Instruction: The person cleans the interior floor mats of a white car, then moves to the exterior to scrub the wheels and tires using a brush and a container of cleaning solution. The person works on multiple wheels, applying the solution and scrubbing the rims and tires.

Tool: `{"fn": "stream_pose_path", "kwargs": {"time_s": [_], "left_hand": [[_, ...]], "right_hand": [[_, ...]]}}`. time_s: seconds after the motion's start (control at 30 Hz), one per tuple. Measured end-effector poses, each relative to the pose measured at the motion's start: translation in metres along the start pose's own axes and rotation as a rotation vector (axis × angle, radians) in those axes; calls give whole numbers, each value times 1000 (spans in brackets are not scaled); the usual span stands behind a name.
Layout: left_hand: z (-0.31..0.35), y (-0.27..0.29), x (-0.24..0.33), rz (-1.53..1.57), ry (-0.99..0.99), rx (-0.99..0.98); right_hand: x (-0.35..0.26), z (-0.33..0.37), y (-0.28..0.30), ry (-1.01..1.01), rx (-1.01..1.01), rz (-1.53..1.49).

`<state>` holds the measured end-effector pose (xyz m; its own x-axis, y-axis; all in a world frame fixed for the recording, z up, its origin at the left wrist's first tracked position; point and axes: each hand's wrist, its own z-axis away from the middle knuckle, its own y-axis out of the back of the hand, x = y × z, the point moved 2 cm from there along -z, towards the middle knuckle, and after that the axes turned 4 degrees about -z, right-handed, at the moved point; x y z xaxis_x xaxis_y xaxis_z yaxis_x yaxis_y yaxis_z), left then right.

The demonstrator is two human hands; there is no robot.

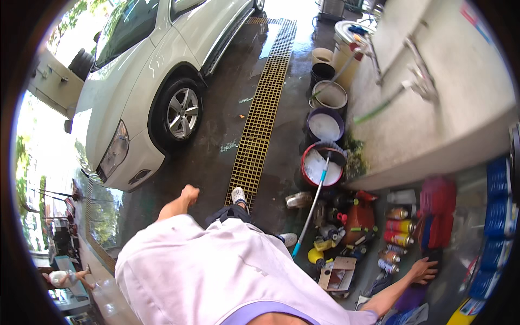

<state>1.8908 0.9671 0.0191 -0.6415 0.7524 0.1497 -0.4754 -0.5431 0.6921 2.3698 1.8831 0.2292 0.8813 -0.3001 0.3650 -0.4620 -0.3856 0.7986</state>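
My left hand (189, 194) hangs out over the wet floor near the front wheel of a white car, its fingers curled in and nothing visible in them. On the other side, my right hand (423, 271) reaches down to the right with fingers spread, over or touching a dark item (431, 255) beside the red containers (436, 208). A purple cloth-like thing (411, 297) lies just below that hand. Several spray cans (398, 233) stand or lie to its left. Whether the fingertips touch anything, I cannot tell.
The white car (135, 81) stands at the left, and a yellow grating (262, 105) runs along the floor. Buckets line the wall; a long-handled brush (313, 211) leans from a red-rimmed bucket (323, 165) of suds. Bottles and a cardboard box (337, 273) crowd my right side, with blue containers (495, 216) beyond.
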Motion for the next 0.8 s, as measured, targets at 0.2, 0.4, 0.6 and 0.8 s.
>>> {"fn": "stream_pose_path", "kwargs": {"time_s": [0.2,0.4,0.6,0.8], "left_hand": [[-53,-19,-112,160,204,-219],[-113,18,-74,446,189,-296],[-235,49,-10,646,221,-277],[-258,98,184,573,-71,-328]], "right_hand": [[-153,277,52,384,-67,-689],[-251,548,43,151,-1252,-881],[-305,580,134,-50,-1664,-776],[-403,523,155,-113,-1551,-778]]}}
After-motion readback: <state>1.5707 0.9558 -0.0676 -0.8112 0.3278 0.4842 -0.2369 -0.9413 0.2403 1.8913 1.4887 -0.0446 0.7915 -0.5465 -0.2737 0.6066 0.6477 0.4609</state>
